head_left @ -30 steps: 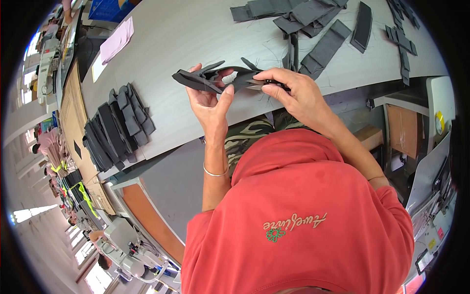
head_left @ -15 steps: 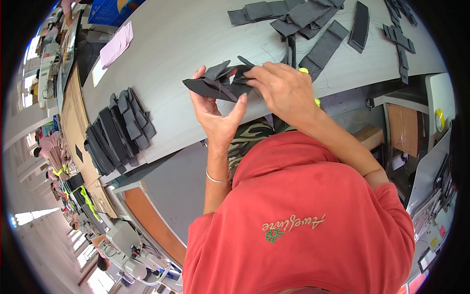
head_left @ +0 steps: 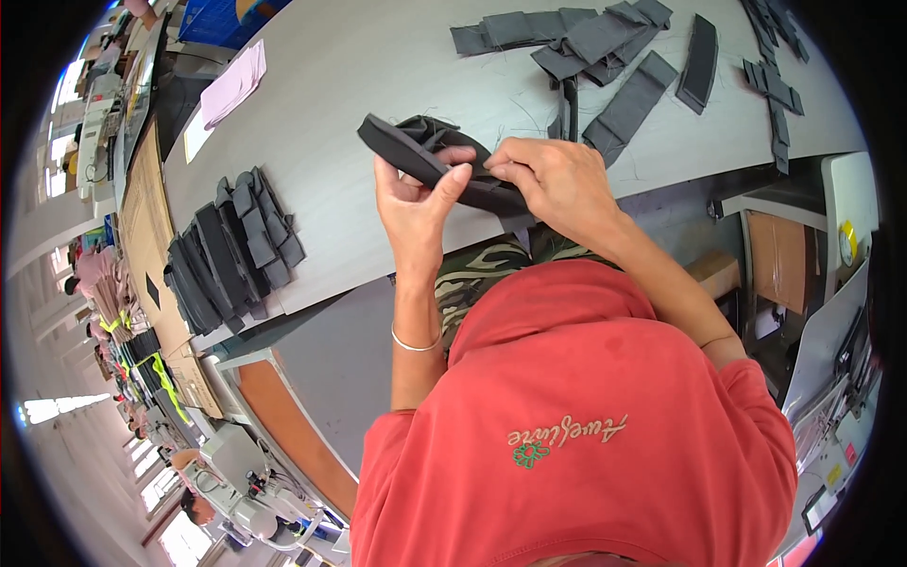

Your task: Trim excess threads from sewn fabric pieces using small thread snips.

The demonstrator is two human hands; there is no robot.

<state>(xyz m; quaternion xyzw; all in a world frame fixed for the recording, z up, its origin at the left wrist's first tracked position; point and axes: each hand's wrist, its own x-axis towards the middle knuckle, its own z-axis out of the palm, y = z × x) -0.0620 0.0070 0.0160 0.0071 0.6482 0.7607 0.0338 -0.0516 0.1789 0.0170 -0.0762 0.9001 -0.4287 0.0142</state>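
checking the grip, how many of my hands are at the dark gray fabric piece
2: your left hand holds the dark gray fabric piece toward its left end; your right hand, fingers curled, is at its right part. Some fingers are hidden.

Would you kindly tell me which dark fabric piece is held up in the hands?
The curved piece, gripped by the left hand, the right hand against it; the bunched pieces at left and scattered pieces at upper right lie on the table.
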